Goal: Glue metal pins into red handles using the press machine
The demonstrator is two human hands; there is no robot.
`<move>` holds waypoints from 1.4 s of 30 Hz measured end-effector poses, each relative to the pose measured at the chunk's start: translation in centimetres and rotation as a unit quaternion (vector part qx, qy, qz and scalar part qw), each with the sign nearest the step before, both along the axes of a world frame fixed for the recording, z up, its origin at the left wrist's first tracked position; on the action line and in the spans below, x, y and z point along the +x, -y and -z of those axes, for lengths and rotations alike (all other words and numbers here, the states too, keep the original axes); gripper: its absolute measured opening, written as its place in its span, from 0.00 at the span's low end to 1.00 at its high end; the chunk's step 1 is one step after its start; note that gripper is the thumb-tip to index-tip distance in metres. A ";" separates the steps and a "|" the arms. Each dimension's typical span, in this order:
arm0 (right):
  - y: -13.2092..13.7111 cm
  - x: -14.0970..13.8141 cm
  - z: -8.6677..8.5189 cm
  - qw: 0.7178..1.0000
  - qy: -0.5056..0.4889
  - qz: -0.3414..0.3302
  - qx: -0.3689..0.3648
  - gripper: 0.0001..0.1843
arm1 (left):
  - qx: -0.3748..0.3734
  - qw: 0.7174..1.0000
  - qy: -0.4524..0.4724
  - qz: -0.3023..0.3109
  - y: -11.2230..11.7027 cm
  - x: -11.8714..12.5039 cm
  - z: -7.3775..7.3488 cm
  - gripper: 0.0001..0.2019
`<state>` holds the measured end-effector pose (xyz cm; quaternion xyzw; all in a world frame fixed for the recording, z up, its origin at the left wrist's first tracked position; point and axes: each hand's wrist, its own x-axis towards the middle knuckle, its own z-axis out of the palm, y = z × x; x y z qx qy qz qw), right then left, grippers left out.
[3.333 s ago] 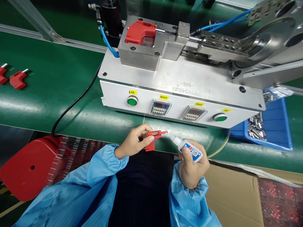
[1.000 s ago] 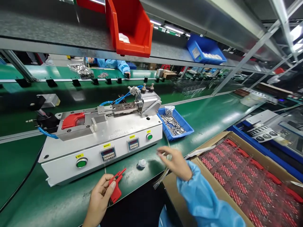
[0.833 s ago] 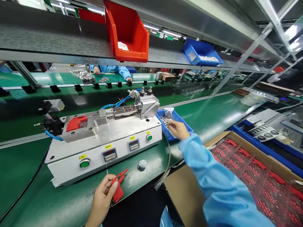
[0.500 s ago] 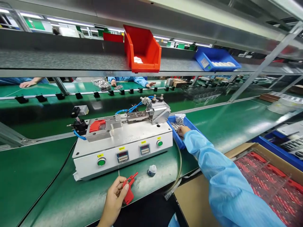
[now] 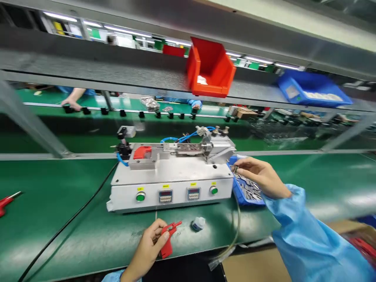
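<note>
Near the bench's front edge, my left hand [image 5: 147, 244] is closed on a red plastic gun-shaped handle [image 5: 167, 246], its thin tip pointing up and right. My right hand [image 5: 263, 178], in a blue sleeve, pinches a small dark metal piece [image 5: 235, 169], mostly hidden by the fingers. That hand is over a blue bin [image 5: 241, 199] of loose metal pins [image 5: 252, 190], right of a white bench machine [image 5: 179, 199]. A similar red handle [image 5: 142, 152] lies in the machine's metal fixture.
A small bottle [image 5: 198, 223] stands in front of the machine. A black cable [image 5: 73, 219] crosses the bench at left, near another red tool [image 5: 6, 203]. Overhead, a shelf carries a red bin [image 5: 210, 84] and a blue bin [image 5: 317, 88]. Another person's hand [image 5: 72, 101] is across the bench.
My right hand has lifted from among the pins and now pinches a small metal piece above the bin. My left hand keeps the red handle. The view has turned left.
</note>
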<state>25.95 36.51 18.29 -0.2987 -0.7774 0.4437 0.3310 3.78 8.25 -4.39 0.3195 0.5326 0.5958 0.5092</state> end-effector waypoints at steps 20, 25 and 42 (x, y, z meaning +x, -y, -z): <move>-0.6 -26.7 1.2 0.877 0.236 -0.149 0.392 0.10 | 0.051 0.998 -0.021 -0.009 -1.4 -0.7 -1.2 0.21; 0.0 -27.5 0.8 0.854 0.230 -0.195 0.425 0.12 | 0.059 0.998 -0.021 -0.012 -1.4 -0.9 -1.1 0.18; 1.3 -23.2 -2.8 0.888 0.136 -0.234 0.371 0.06 | 0.036 0.999 -0.014 -0.020 -0.3 -1.7 -1.4 0.27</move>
